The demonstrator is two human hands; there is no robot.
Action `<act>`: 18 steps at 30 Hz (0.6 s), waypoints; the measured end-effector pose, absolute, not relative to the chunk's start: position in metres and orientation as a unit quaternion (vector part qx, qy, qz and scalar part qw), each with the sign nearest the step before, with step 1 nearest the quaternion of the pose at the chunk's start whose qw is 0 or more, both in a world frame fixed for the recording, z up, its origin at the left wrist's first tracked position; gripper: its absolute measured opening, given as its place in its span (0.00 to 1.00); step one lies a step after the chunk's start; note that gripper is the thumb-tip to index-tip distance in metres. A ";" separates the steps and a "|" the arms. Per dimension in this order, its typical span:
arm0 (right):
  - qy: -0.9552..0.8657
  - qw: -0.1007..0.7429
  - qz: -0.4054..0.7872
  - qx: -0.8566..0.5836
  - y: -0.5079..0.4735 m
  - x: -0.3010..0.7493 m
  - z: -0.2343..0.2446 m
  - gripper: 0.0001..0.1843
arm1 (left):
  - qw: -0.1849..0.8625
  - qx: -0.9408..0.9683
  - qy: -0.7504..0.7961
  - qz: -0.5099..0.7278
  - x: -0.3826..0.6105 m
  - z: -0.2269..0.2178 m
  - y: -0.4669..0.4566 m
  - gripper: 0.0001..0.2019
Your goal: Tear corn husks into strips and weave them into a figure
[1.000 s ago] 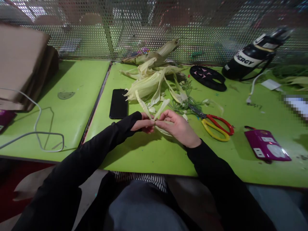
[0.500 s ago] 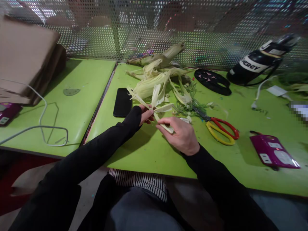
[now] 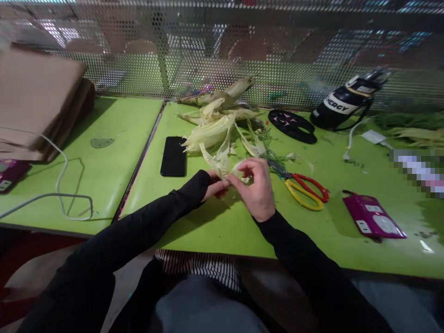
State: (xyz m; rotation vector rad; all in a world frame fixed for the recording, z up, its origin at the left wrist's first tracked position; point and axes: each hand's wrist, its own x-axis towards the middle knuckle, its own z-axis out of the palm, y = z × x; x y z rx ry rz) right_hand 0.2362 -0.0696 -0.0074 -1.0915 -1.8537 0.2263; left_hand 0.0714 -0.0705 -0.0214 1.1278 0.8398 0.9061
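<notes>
Pale corn husk strips (image 3: 220, 163) fan out from a gathered point between my two hands. My left hand (image 3: 215, 186) pinches the gathered base of the strips. Thumb and fingers of my right hand (image 3: 255, 185) are closed on a strip at the right side of the bunch. Part of the husk is hidden behind the fingers. Just beyond lies a pile of corn husks (image 3: 208, 132), with thin green stems (image 3: 274, 150) to its right. Scissors (image 3: 305, 189) with one red and one yellow handle lie right of my right hand.
A black phone (image 3: 173, 156) lies left of the husks. Purple power strip (image 3: 373, 217), black palette-shaped plate (image 3: 292, 126) and black bottle (image 3: 342, 104) are on the right. Brown paper bags (image 3: 38, 97) and a white cable (image 3: 64, 175) occupy the left. A perforated metal screen (image 3: 132, 69) stands behind.
My right hand has moved up and in beside my left hand, folding its strip toward the bunch. The view has shifted slightly, so the table items appear lower and further left.
</notes>
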 end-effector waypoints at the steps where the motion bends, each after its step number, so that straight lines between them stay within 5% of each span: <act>1: -0.747 0.468 0.109 -0.459 -0.070 0.236 -0.008 0.13 | 0.675 0.486 0.376 0.408 0.072 -0.020 -0.070 0.13; 5: -0.768 0.412 0.166 -0.461 -0.068 0.237 -0.007 0.16 | 0.683 0.468 0.371 0.421 0.072 -0.021 -0.067 0.13; 11: -0.752 0.456 0.168 -0.446 -0.066 0.241 -0.010 0.11 | 0.700 0.452 0.382 0.399 0.073 -0.027 -0.068 0.15; 18: -0.823 0.419 0.051 -0.380 -0.062 0.244 -0.017 0.07 | 0.704 0.382 0.441 0.405 0.069 -0.027 -0.055 0.09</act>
